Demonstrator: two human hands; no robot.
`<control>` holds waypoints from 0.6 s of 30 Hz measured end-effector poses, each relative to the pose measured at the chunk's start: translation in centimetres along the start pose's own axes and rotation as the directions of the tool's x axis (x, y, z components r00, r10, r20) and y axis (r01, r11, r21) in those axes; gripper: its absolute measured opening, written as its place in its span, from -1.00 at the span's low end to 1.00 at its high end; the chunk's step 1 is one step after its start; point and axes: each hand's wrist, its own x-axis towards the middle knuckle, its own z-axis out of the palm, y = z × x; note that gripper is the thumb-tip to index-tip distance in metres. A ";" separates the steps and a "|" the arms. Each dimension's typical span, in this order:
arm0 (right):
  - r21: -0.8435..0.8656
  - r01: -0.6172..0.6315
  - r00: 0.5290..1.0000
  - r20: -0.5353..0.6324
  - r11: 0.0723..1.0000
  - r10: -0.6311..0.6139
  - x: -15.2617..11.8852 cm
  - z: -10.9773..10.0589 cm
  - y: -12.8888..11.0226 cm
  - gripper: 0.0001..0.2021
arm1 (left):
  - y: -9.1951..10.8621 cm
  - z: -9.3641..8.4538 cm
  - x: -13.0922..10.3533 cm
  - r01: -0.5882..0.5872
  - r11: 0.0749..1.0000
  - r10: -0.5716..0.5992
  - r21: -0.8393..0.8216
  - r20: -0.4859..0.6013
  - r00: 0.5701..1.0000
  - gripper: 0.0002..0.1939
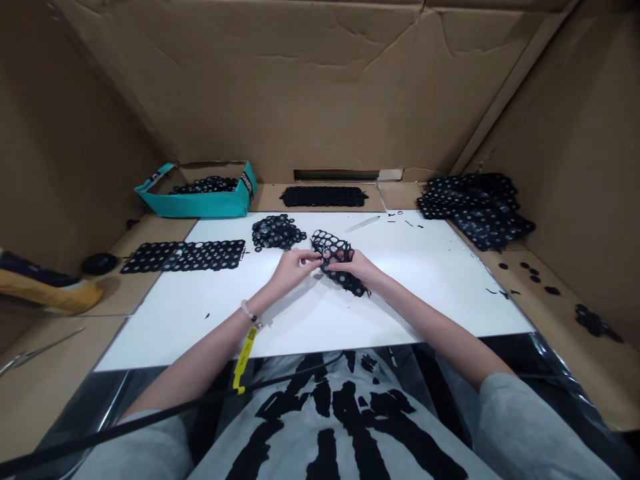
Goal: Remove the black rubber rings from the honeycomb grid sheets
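From the head camera, holding the black mesh (pixel 345 275) at the middle of the white board (pixel 200 327), gripped by both hands. Pinching its left edge between thumb and fingertip of the left hand (pixel 295 268); clamping its right side between thumb and fingers of the right hand (pixel 364 268). Showing wider open holes at the mesh's far end, and slanting from there toward near right. Hard to tell whether touching the board with its near end.

Just to the far left of the mesh, heaped on the board: the pile (pixel 275 231) of small black rings. Farther left, lying flat across the board's left edge: the strip (pixel 185 257), with the black disc (pixel 100 264) just beyond. Beyond the board at far left, holding more black pieces: the teal-sided box (pixel 200 205). At far centre, flat on cardboard: the dark strip (pixel 324 196). Near the board's far edge, lying aslant: the clear pen (pixel 363 224). At far right, overlapping the board's corner: the stack (pixel 475 207) of dotted black sheets. Nearer on the right, on cardboard: loose dots (pixel 535 272) and the clump (pixel 590 320). At near left: the thin metal tool (pixel 50 347).
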 end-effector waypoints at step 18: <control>-0.033 -0.056 0.992 -0.116 0.998 0.052 0.4 -0.4 0.7 -0.61 | -2.5 -4.7 1.6 -0.090 0.935 0.176 0.343 -0.228 0.958 -0.81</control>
